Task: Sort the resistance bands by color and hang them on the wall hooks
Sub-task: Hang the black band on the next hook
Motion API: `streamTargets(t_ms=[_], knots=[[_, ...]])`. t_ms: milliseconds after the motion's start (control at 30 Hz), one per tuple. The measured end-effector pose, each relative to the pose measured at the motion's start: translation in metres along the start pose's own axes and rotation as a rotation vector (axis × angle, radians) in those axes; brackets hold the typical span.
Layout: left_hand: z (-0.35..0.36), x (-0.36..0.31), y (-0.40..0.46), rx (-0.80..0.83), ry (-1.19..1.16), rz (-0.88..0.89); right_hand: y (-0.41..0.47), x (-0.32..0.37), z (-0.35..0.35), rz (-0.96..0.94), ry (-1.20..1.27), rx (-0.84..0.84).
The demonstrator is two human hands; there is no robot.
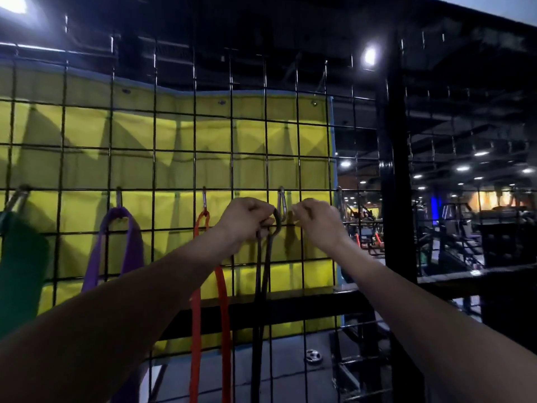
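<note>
Both hands up at the wire grid, at the fourth carabiner hook from the left; left hand has its fingers curled tight round the top loop of the black band, holding it up just left of and slightly below the hook; right hand sits just right of the same hook, fingers curled with fingertips pinched together near the clip, but I cannot tell whether it actually grips the gate or anything at all; key relation: band's loop lies immediately left of the hook, touching or nearly touching its lower curve, so the loop needs to go right and up over the hook end; left hand is the one carrying it, right hand is placed to steady or open the clip; band's long axis runs vertical, both strands hanging straight down past the bottom of the frame; not seated on the hook yet, as far as I can judge; colours so far: green band on the first hook, purple band on the second, orange band on the third, each hanging alone; yellow padding behind the grid; no brand, label or readable writing anywhere; lighting dim, hook detail soft.
</note>
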State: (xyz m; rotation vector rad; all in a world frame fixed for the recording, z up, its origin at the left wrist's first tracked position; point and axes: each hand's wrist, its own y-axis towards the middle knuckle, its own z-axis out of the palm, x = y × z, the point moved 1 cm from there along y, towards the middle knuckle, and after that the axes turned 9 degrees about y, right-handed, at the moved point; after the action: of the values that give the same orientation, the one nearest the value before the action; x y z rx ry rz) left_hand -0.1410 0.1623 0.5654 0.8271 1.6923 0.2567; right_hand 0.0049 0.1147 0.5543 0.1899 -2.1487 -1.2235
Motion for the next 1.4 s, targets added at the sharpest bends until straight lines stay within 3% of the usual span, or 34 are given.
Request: streamTargets(t_ms=[233, 467, 1233, 1400], knots=[[-0.002, -0.002, 0.019, 0.052, -0.004, 0.018, 0.052, 0.004, 0.000, 0.303, 0.139, 0.073], [-0.007, -0.001, 0.023, 0.067, -0.017, 0.031, 0.062, 0.009, 0.008, 0.452, 0.327, 0.047], [-0.010, 0.002, 0.032, 0.010, -0.112, 0.084, 0.060, 0.021, 0.014, 0.537, 0.518, 0.007], [-0.006, 0.001, 0.034, -0.013, -0.112, 0.080, 0.061, 0.017, 0.012, 0.466, 0.548, 0.021]])
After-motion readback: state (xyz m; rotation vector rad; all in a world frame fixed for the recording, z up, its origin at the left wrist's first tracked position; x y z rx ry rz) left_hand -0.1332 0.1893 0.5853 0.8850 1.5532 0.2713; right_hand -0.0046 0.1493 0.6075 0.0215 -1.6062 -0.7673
